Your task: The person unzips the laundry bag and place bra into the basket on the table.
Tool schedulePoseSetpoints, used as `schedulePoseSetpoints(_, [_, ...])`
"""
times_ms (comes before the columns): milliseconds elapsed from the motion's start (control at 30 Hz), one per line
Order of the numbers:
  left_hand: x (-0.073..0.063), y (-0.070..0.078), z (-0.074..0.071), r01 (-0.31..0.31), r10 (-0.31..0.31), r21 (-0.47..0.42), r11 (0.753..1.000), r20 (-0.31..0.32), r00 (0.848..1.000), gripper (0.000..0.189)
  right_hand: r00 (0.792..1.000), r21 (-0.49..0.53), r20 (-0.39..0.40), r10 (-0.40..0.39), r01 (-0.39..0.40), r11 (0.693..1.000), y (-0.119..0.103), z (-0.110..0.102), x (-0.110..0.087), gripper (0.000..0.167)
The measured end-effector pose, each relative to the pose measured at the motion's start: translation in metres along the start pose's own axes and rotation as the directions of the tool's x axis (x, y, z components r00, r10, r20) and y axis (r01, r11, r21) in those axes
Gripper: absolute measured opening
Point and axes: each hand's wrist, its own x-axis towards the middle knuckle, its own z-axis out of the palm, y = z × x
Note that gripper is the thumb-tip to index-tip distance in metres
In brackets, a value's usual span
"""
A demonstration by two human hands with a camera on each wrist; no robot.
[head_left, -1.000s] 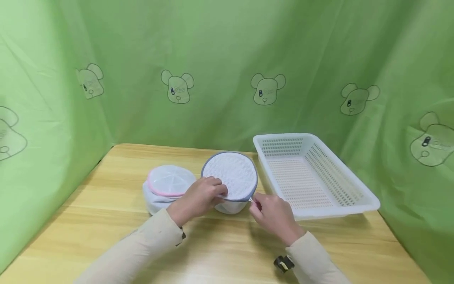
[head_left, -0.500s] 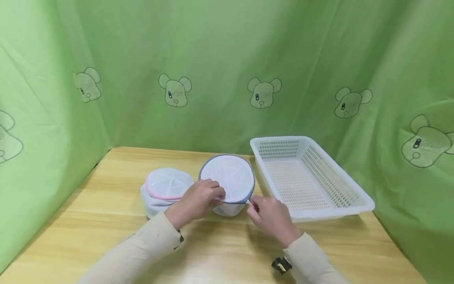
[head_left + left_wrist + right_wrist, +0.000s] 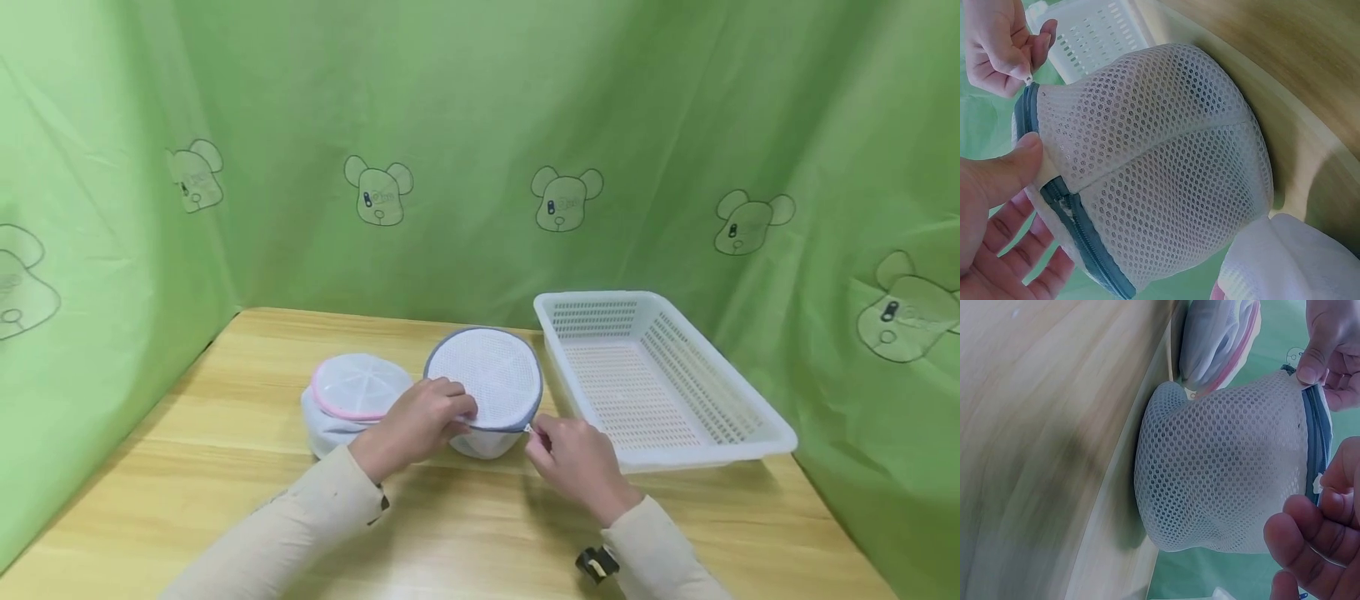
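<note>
1. The bag (image 3: 491, 375) is near the middle of the counter (image 3: 150, 500), between the pink-edged bag (image 3: 360, 385) and the basket (image 3: 675, 457). Its round mesh top tilts toward the person, an attitude that probably brings the zip (image 3: 1094, 247) within easy reach.

2. The left hand (image 3: 427, 417) pinches the bag's rim, thumb on the blue-grey zip band and fingers beyond it; this grip likely steadies the soft mesh, which would otherwise give under a tug.

3. The right hand (image 3: 573, 458) has a narrow grip, holding the small white zip pull (image 3: 528, 428) at the fingertips. The two hands stand apart along the near edge, presumably so that the band between them is drawn taut. How far the zip is fastened cannot be told.

4. The pink-edged bag sits to the left, untouched by the fingers, its panelled top facing up and its side wall slumped in folds.

5. The slotted white basket stands to the right, set at an angle; nothing is seen in it.

6. The surface is pale, wood-grained and lightly glossy. A green curtain (image 3: 480, 83) printed with bear heads encloses it behind and at both sides.
</note>
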Motion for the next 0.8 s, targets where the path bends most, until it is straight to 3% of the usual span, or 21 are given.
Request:
schedulePoseSetpoints(300, [-0.0014,-0.0019,-0.0068,0.014,-0.014,0.018,1.0,0.0,1.0,0.017,0.999,0.006,-0.028,-0.034,0.034,0.999,-0.0004,0.001,0.0032,0.023])
schedulePoseSetpoints(800, [-0.0058,-0.0065,-0.0085,0.037,-0.038,0.012,0.999,0.035,0.999,0.017,1.0,-0.017,-0.021,-0.017,0.016,1.0,0.0022,-0.0009,0.0014,0.023])
